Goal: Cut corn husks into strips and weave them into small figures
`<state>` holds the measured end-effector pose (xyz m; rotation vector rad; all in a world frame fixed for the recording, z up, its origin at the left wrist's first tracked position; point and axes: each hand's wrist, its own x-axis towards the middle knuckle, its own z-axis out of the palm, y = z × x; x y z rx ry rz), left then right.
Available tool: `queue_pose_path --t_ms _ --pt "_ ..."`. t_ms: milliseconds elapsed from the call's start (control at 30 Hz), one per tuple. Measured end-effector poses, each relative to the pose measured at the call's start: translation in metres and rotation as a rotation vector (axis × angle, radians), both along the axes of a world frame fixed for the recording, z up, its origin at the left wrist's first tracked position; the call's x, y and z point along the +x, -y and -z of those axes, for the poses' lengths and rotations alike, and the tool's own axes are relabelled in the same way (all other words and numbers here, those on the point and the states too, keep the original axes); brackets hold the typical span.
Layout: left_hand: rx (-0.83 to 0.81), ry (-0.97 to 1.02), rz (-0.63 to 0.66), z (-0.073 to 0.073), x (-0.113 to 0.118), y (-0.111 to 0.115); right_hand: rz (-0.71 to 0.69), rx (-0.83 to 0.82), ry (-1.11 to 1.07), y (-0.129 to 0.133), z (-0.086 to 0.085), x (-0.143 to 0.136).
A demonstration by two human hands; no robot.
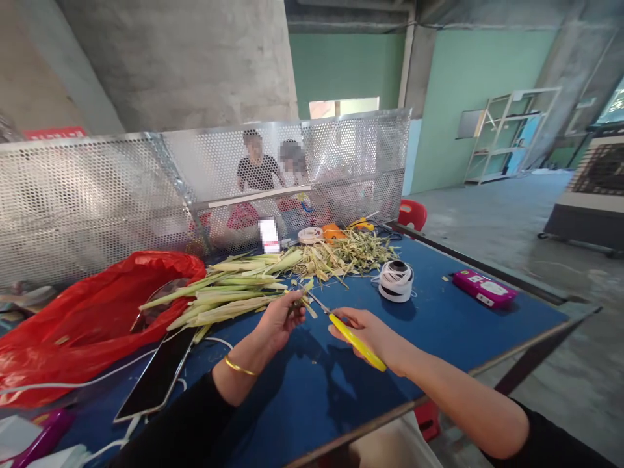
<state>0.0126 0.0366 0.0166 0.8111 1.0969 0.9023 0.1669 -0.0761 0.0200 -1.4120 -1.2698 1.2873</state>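
My left hand [279,323], with a gold bangle at the wrist, pinches a small piece of plant leaf [306,300] above the blue table. Yellow-handled scissors [358,342] are in my right hand [366,333]; their blades point up and left to the leaf piece at my left fingertips. Whether the blades touch it is too small to tell. Long pale green leaves [229,296] lie in a pile just beyond and left of my left hand. Behind both hands is a heap of short leaf scraps [341,255].
A red plastic bag [107,318] and a phone [158,374] with white cables lie left. A white cord spool [395,282] and a magenta case [484,288] are right. Behind the perforated metal screen [195,169] are two people. A blue tabletop [439,325] has a metal edge.
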Motion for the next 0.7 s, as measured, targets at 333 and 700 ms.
queue_pose_path --t_ms 333,700 --pt "-0.012 0.045 0.026 -0.002 0.045 -0.031 0.062 0.116 0.091 -0.028 0.008 0.035" --pt "-0.05 0.048 0.018 0.009 0.065 -0.065 0.102 0.163 0.215 -0.062 0.019 0.054"
